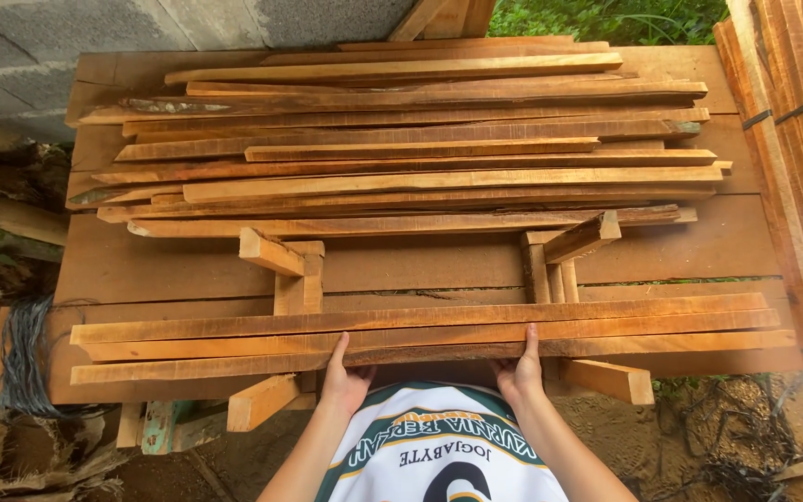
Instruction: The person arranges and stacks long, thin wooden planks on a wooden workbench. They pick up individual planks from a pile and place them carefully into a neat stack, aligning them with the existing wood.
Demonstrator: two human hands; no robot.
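Left hand: bare, raised near the lower middle of the view, palm turned up and away, thumb extended toward the far side, fingers curled out of sight; grip closed. Left forearm: bare, angled up from the lower left, wrist bent back.

Right hand: bare, set level with the left and well apart from it, thumb extended far-ward, fingers hidden beneath; grip closed. Right forearm: bare, angled up from the lower right. Both arms are held forward, elbows near the torso.
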